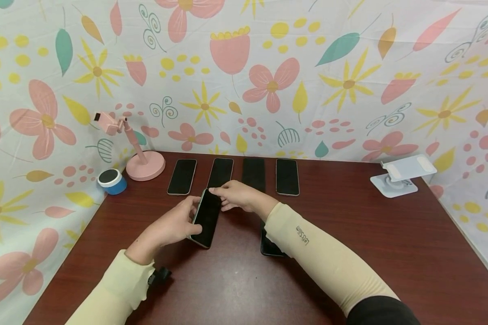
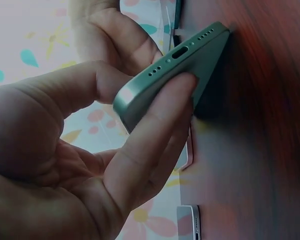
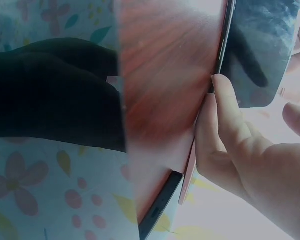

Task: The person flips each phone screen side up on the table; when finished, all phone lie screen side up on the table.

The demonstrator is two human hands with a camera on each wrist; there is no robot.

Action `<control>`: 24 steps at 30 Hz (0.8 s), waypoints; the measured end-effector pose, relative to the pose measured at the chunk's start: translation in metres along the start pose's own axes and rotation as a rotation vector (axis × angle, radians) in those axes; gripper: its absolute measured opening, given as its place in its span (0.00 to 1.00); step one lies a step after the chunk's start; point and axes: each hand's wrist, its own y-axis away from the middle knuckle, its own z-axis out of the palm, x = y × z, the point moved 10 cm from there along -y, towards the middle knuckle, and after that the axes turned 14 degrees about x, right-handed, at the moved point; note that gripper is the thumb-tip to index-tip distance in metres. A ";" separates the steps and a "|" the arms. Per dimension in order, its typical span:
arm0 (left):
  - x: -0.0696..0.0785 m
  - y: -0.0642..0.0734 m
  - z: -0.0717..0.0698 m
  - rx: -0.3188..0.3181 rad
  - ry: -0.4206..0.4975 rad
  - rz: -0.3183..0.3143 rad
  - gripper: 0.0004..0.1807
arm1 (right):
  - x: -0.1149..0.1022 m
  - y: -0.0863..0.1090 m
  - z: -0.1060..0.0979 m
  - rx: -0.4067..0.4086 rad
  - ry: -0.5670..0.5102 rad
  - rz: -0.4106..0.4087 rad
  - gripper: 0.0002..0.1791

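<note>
My left hand (image 1: 172, 223) holds a smartphone (image 1: 208, 221) with a dark screen, tilted up from the table. Its thumb lies over the screen edge; other fingers support the back. The left wrist view shows the phone's pale green frame (image 2: 167, 62), with charging port and speaker holes. At the phone's far end is my right hand (image 1: 240, 194), fingertips about the top corner and right edge. In the right wrist view, one fingertip (image 3: 221, 82) meets the side edge, another sits near the end. Another dark phone (image 1: 270, 243) lies partly hidden under my right forearm.
Along the back lie several dark phones: one at left (image 1: 182, 177), one beside it (image 1: 221, 170), a third (image 1: 254, 171), another at right (image 1: 287, 177). A pink stand (image 1: 145, 166) and blue-white jar (image 1: 112, 181) stand back left, a white folding stand (image 1: 406, 174) back right.
</note>
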 end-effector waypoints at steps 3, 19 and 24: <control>-0.002 -0.001 -0.001 0.003 -0.025 0.006 0.42 | 0.000 0.001 0.000 0.001 0.021 -0.005 0.35; -0.007 -0.001 -0.006 0.030 -0.168 -0.019 0.40 | 0.000 0.000 0.000 0.021 0.049 -0.040 0.23; -0.010 -0.002 -0.007 0.035 -0.217 -0.023 0.41 | -0.001 -0.002 0.000 0.026 0.103 -0.058 0.23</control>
